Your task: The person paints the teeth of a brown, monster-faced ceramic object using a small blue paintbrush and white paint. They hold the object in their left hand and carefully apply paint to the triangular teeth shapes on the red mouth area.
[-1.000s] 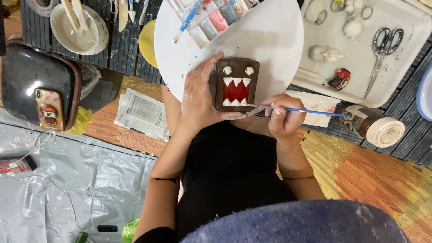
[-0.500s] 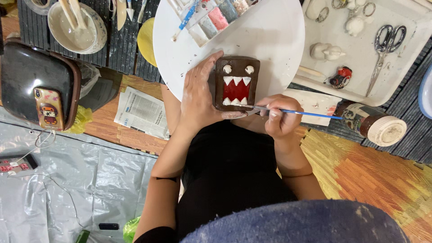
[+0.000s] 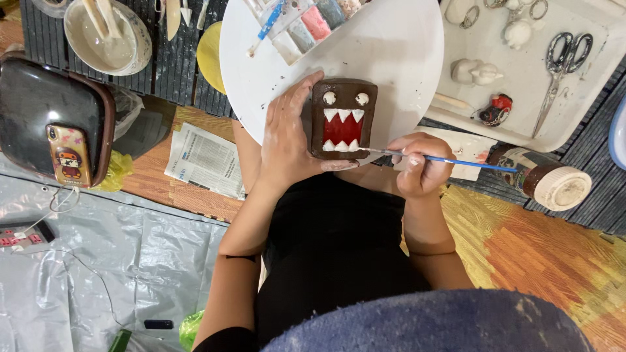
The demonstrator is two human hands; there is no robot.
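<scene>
Painting a brown clay monster face (image 3: 343, 117)

Red mouth, white jagged teeth, two white eyes; left hand (image 3: 287, 140) cups its side, right hand (image 3: 420, 163) pinches a blue-handled paintbrush (image 3: 443, 160).

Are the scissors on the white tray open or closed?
Closed. The scissors lie flat on the white tray, blades together in one narrow point, handle loops side by side.
</scene>
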